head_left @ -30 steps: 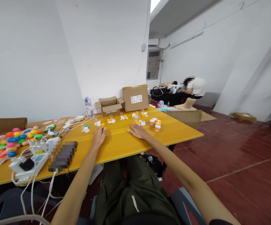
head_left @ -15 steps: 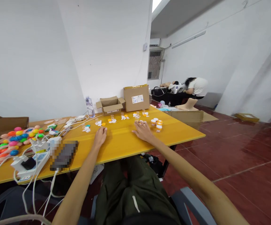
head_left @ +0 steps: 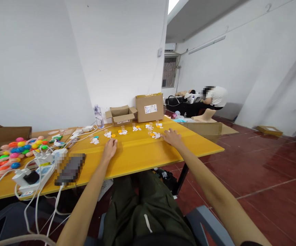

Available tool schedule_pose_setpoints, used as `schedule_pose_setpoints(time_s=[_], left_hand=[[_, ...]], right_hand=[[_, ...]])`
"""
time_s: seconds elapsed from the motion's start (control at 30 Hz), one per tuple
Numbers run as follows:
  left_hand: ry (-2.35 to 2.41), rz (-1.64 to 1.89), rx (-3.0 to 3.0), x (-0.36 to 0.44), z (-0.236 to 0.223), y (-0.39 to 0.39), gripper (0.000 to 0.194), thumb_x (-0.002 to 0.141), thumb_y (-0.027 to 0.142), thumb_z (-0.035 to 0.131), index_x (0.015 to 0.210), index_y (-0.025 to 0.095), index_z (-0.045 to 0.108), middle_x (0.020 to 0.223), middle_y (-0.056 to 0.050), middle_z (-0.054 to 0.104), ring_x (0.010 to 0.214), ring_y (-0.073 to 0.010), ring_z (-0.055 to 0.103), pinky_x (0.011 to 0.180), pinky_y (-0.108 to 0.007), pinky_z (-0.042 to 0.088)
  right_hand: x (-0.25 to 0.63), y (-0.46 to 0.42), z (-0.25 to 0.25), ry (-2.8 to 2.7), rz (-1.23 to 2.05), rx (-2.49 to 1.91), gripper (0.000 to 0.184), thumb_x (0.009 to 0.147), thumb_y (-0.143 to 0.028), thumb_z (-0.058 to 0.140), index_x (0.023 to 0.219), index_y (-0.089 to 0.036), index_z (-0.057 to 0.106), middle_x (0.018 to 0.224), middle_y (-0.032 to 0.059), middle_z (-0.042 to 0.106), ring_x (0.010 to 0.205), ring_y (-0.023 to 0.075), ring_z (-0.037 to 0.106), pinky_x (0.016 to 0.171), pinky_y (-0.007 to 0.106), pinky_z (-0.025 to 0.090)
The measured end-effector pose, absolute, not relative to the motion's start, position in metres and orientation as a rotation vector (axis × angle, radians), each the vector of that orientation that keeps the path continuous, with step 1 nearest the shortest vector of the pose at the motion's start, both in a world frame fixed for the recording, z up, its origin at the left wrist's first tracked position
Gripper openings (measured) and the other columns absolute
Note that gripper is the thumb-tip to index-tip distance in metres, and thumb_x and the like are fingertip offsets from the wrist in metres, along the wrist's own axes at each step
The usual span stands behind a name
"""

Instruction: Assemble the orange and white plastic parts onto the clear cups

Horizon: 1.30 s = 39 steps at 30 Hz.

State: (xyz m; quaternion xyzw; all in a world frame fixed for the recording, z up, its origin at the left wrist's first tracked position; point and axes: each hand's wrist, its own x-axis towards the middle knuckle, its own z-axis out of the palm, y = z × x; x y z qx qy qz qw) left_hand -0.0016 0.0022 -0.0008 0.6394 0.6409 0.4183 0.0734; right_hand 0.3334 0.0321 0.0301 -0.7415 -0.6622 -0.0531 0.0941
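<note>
My left hand (head_left: 110, 149) rests on the yellow table (head_left: 137, 153), its fingers loosely curled and nothing visible in them. Just beyond it lies a small pile of white pieces (head_left: 108, 134) with an orange ring lid (head_left: 113, 135). My right hand (head_left: 172, 137) is farther right, palm down with fingers apart, over the spot of the small lidded jars, which it hides. Close to its left side lies another pile of white pieces (head_left: 156, 135) with a small clear cup (head_left: 150, 132). Several similar piles, with clear cups and coloured lids, form a row behind.
An open carton (head_left: 122, 119) and a taller closed carton (head_left: 150, 108) stand at the back beside a water bottle (head_left: 98, 117). Left are a phone (head_left: 71, 169), a power strip (head_left: 44, 174), cables and colourful plastic pieces (head_left: 14, 153). A person (head_left: 216, 95) bends over in the background.
My right hand has moved right, from over the nearest white pile to the lidded jars, uncovering that pile and covering the jars. My left hand stays in place.
</note>
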Motion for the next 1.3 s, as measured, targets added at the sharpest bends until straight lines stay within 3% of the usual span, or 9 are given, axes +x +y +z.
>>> schedule_pose_setpoints(time_s=[0.17,0.33,0.8,1.3], left_hand=[[1.917,1.250,1.925,-0.001,-0.001,0.002,0.017,0.091,0.032,0.051,0.085,0.022,0.064,0.093,-0.008,0.072,0.097,-0.0258,0.069,0.089,-0.039,0.053],[1.934,1.232,1.935,-0.001,-0.001,0.001,0.017,0.091,0.032,0.051,0.084,0.023,0.064,0.093,-0.008,0.073,0.098,-0.0267,0.068,0.088,-0.039,0.053],[1.926,1.211,1.945,0.001,0.001,-0.002,0.018,0.092,0.031,0.049,0.083,0.023,0.061,0.095,-0.008,0.073,0.098,-0.0258,0.068,0.089,-0.038,0.052],[1.923,1.212,1.929,0.000,-0.001,0.000,0.017,0.091,0.032,0.050,0.083,0.023,0.062,0.097,-0.009,0.073,0.099,-0.0262,0.068,0.090,-0.038,0.052]], right_hand=[[0.346,0.030,0.026,-1.962,-0.246,-2.145,0.040,0.097,-0.025,0.039,0.126,-0.019,0.067,0.134,0.0219,0.055,0.121,0.0364,0.054,0.088,0.048,0.050],[0.360,0.027,0.023,-1.924,-0.278,-2.162,0.040,0.094,-0.020,0.040,0.121,-0.018,0.070,0.128,0.0239,0.057,0.116,0.0376,0.056,0.083,0.048,0.051],[0.376,0.028,0.024,-1.925,-0.310,-2.024,0.041,0.096,-0.044,0.049,0.128,-0.023,0.064,0.141,0.0185,0.054,0.127,0.0369,0.051,0.096,0.051,0.047],[0.390,0.010,0.026,-1.983,-0.457,-2.006,0.033,0.093,-0.039,0.054,0.114,-0.019,0.070,0.140,0.0186,0.055,0.129,0.0378,0.049,0.096,0.049,0.048]])
